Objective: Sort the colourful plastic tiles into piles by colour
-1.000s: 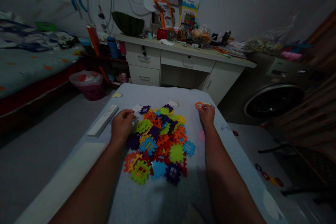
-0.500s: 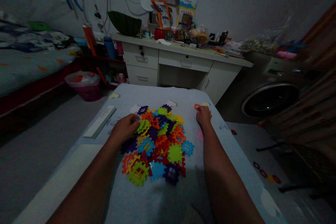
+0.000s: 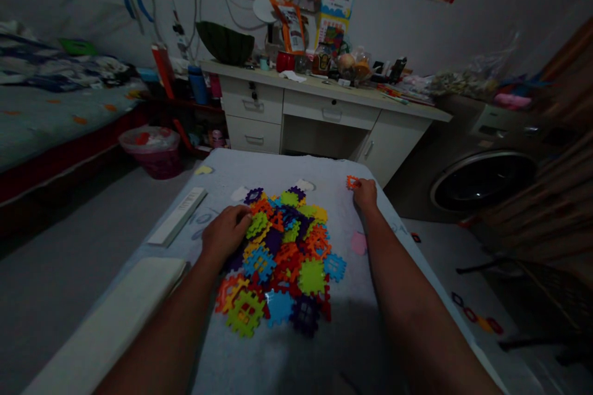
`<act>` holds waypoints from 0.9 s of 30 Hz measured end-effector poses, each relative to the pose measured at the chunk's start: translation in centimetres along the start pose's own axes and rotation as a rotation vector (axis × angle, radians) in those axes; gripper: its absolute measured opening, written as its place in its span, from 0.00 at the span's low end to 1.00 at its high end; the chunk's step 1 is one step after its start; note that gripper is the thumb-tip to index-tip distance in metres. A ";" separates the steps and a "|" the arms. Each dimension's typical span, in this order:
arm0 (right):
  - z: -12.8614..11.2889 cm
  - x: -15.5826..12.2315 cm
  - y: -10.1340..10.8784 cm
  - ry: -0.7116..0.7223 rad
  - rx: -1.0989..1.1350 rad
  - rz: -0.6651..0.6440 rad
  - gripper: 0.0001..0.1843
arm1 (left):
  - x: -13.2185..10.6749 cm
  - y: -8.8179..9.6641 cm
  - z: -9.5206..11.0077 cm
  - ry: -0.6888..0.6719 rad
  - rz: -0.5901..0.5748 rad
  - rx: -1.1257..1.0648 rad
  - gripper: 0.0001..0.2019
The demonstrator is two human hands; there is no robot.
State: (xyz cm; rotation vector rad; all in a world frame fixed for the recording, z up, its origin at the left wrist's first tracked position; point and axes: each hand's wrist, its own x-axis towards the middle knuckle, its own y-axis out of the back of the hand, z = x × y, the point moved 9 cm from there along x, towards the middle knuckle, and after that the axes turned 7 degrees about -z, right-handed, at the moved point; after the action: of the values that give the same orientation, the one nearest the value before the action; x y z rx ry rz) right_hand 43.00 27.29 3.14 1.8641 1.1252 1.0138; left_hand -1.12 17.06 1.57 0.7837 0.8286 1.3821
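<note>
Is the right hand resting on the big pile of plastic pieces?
No, the right hand sits by a lone orange piece, apart from the pile.

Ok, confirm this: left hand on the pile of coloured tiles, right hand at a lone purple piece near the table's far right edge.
Wrong colour: the head view shows the lone piece by the right hand is orange. The left hand is on the pile of coloured tiles.

The left hand (image 3: 225, 236) and the right hand (image 3: 365, 194) are both bare. Behind each wrist the skin stays uncovered all the way back, the left forearm (image 3: 171, 321) and the right forearm (image 3: 407, 302) looking broad near the camera and narrowing toward the hands. Dim light hides fine detail on the fingers and knuckles.
</note>
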 end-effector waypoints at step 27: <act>-2.1 0.5 -3.2 0.147 -0.176 -0.275 0.20 | 0.3 -0.3 0.0 -0.040 -0.035 0.009 0.20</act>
State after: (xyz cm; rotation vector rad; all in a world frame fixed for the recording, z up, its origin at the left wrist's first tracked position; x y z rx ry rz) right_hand 40.20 29.27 1.37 1.4689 1.2929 1.0655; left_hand -1.01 17.40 1.31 0.7978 0.8143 1.3289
